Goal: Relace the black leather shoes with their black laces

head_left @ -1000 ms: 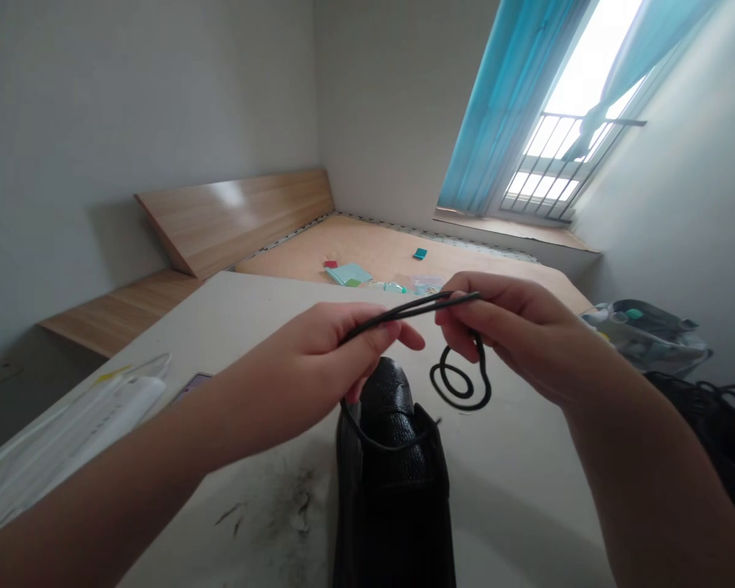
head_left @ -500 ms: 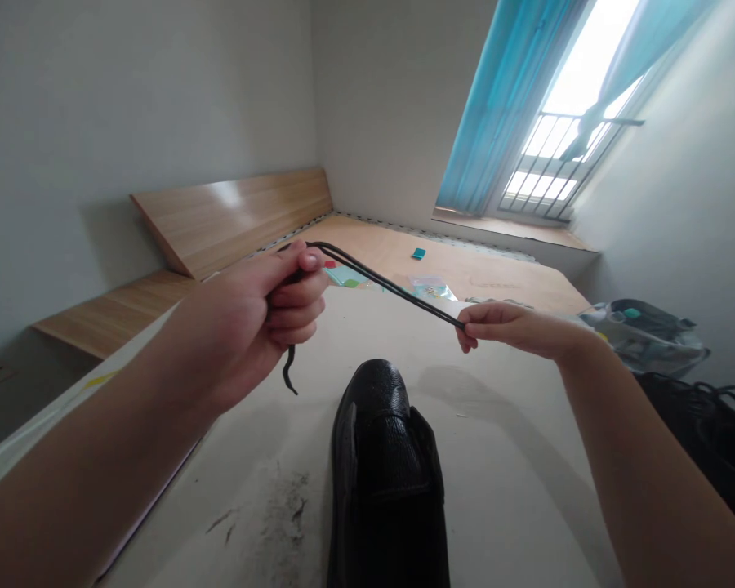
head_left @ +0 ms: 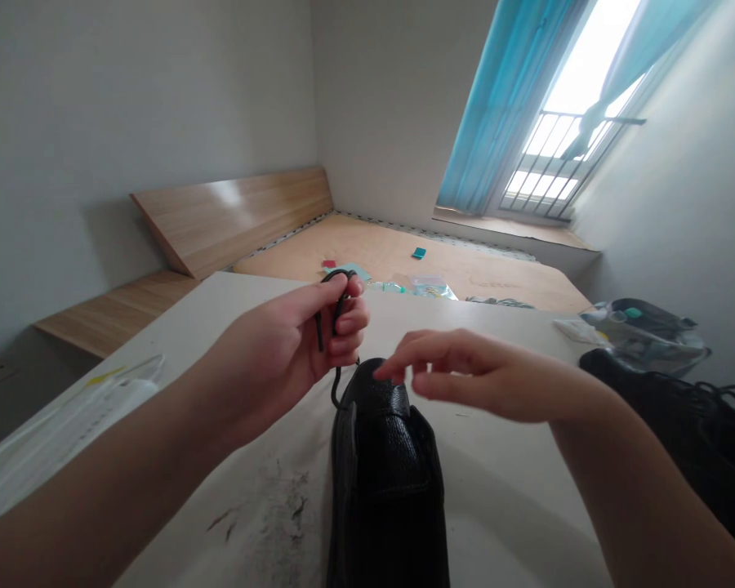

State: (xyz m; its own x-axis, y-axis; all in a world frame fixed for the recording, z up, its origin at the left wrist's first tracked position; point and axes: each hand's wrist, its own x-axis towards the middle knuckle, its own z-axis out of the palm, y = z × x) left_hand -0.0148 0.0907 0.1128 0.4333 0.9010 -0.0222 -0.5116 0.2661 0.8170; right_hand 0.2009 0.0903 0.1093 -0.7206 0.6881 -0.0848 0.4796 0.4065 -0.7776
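A black leather shoe stands on the white table, toe pointing away from me, with no lace through its side flaps. Above and left of its toe, my left hand is closed on a dark shoelace. The lace loops over the thumb and forefinger, and one length hangs down to the shoe's left edge. Just right of the toe hovers my right hand, its fingers loosely stretched and holding nothing. Whether its fingertips touch the shoe I cannot tell.
Another black shoe, laced, lies at the right beside a clear plastic bag. On the left is a plastic-wrapped white item. Small packets, including a teal one, lie on the wooden board beyond the white table.
My right hand has let go of the shoelace and moved left and down to the shoe's toe. My left hand has shifted right and slightly down, and the stretched lace now hangs slack.
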